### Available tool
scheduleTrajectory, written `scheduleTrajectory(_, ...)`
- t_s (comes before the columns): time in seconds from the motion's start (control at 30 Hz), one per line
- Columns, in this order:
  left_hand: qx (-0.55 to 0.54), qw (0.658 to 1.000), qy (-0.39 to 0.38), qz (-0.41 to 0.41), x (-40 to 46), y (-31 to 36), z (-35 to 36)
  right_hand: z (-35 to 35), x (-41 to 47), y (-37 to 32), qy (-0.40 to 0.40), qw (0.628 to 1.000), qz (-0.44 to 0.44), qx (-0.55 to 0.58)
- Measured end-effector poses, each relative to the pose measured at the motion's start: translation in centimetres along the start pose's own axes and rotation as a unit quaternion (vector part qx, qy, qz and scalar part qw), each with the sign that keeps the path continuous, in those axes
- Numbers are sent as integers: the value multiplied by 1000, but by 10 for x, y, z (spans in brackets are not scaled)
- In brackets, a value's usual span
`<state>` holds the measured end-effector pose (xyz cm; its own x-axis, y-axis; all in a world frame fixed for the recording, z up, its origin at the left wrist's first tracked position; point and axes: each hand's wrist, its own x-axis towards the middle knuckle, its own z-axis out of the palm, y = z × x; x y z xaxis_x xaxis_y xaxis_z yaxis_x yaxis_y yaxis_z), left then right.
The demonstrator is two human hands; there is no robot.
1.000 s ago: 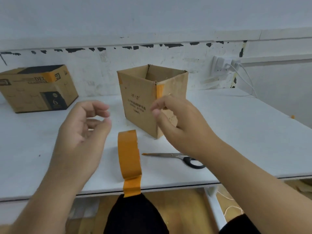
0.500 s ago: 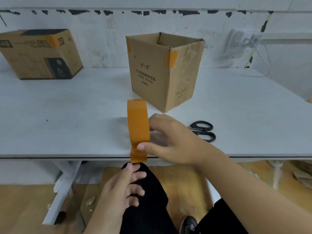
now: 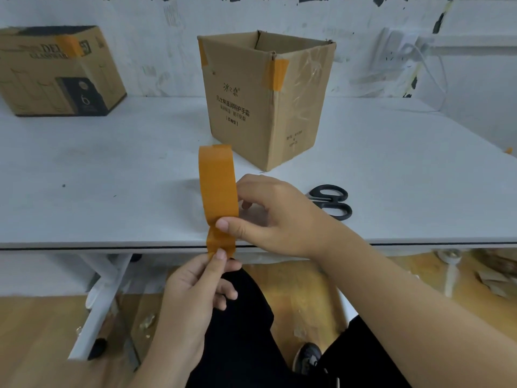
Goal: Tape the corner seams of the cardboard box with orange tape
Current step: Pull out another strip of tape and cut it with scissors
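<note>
Orange tape roll (image 3: 218,186) stands at the tabletop's (image 3: 112,163) near edge, my right hand (image 3: 279,217) gripping it while left fingers (image 3: 219,257) pinch its free end. I judge a strip must be drawn next for the cardboard box (image 3: 265,99) behind, toward the far edge.

1. Open cardboard box (image 3: 253,107), centre of table: left face printed in dark Chinese characters. Small logo line on top, reads roughly 冰之恋; strokes fine, reading unsure.
2. Same face, below logo: larger line 凡士林滋润特护手霜, then a fainter, blurred line, then a short bracketed line, too small to read.
3. Same box, right face, low down: small dark code print, illegible.
4. Closed carton (image 3: 56,74), far left: "DEL" in large letters on top edge, line beneath partly legible as "CLASS…"; dark panel bears numeral "6".
</note>
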<state>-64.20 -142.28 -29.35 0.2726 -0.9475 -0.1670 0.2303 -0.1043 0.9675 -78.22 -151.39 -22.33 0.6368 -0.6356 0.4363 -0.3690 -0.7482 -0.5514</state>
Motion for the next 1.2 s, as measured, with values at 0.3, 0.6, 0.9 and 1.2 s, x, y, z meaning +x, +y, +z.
scheduleTrajectory(0.3, -25, 1000, -18, 0, 3, 0, -2, -2, -2, -2, 5, 1000, -10, -3)
scheduleTrajectory(0.6, -88, 996, 11, -3, -5, -6, 7, -1, -3, 0, -24, 999, -5, -26)
scheduleTrajectory(0.9, -108, 993, 50, 4, -20, 2, 11, 0, -4, 0, -11, 996, -1, -91)
scheduleTrajectory(1.2, -163, 983, 87, -13, -30, 12, 26, 4, -8, -4, 35, 981, -15, -188)
